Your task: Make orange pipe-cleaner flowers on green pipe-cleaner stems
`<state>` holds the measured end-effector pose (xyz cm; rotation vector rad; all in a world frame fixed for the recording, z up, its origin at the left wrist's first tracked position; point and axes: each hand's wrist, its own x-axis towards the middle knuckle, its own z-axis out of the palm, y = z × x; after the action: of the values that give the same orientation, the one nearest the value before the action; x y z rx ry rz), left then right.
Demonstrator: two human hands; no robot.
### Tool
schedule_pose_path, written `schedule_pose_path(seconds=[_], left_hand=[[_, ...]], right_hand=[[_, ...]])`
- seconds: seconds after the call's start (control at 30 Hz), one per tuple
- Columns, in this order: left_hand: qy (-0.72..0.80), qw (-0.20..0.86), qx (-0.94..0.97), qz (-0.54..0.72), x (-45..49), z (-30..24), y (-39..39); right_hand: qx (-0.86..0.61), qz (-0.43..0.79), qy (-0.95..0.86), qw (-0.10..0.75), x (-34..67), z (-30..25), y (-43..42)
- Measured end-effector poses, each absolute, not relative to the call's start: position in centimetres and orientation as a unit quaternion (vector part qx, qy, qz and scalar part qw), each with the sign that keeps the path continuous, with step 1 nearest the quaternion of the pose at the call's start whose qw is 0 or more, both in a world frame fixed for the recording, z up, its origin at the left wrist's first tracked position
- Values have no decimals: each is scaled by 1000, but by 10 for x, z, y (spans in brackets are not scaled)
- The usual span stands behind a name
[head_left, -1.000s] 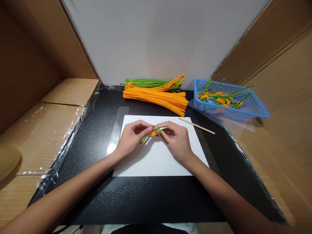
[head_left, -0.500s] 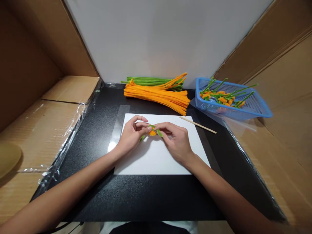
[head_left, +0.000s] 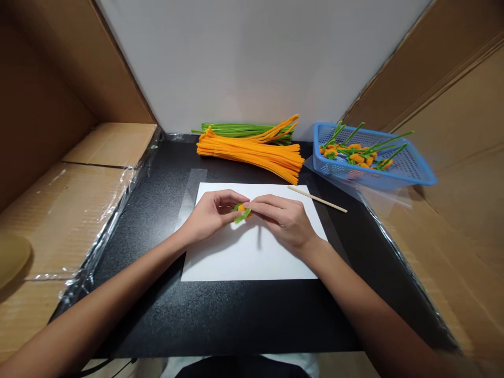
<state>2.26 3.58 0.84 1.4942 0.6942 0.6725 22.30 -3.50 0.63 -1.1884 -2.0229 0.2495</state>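
Over a white sheet of paper (head_left: 236, 257), both hands meet at a small orange and green pipe-cleaner flower (head_left: 241, 209). My left hand (head_left: 210, 212) pinches it from the left between thumb and fingers. From the right, the fingertips of my right hand (head_left: 284, 218) press on its green pipe cleaner. A short green end slants down to the left in front of the orange part. Fingers cover much of the flower, so its full shape is hidden.
Behind the paper lie bundles of orange pipe cleaners (head_left: 252, 154) and green pipe cleaners (head_left: 236, 129). A thin wooden stick (head_left: 318, 199) crosses the paper's right edge. The blue basket (head_left: 366, 181) at the right holds several orange flowers with green stems. Cardboard walls (head_left: 444, 131) flank the black table (head_left: 220, 320).
My hands have drawn closer together, and the right fingertips now reach over the flower. The flower has turned; its green end now crosses in front of the orange part.
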Motion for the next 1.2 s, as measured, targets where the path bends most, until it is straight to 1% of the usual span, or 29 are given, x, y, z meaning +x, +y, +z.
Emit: schedule_pose_path(seconds=[0.13, 0.27, 0.33, 0.43, 0.53, 0.63, 0.7, 0.83, 1.03, 1.2], left_hand=[[305, 624, 658, 291, 23, 3, 36], [315, 607, 670, 287, 23, -5, 36], [330, 562, 700, 291, 22, -6, 37], [344, 447, 773, 289, 19, -1, 37], [325, 345, 838, 270, 16, 6, 36], [302, 274, 877, 255, 15, 10, 33], [302, 245, 890, 238, 15, 12, 30], [312, 237, 888, 240, 16, 14, 25], [324, 261, 872, 259, 18, 11, 22], [332, 281, 856, 279, 20, 7, 19]], right_hand=[[-455, 105, -794, 390, 224, 4, -32], [-448, 142, -799, 375, 224, 3, -30], [-444, 156, -804, 364, 223, 3, -29], [-439, 168, -808, 355, 222, 3, -29], [-442, 174, -808, 349, 222, 2, -28], [-447, 159, -811, 342, 222, 0, -26], [-445, 144, -816, 340, 222, 0, -26], [-445, 123, -822, 334, 222, -2, -26], [-445, 60, -833, 324, 223, -6, -26], [-436, 30, -843, 313, 222, -7, -26]])
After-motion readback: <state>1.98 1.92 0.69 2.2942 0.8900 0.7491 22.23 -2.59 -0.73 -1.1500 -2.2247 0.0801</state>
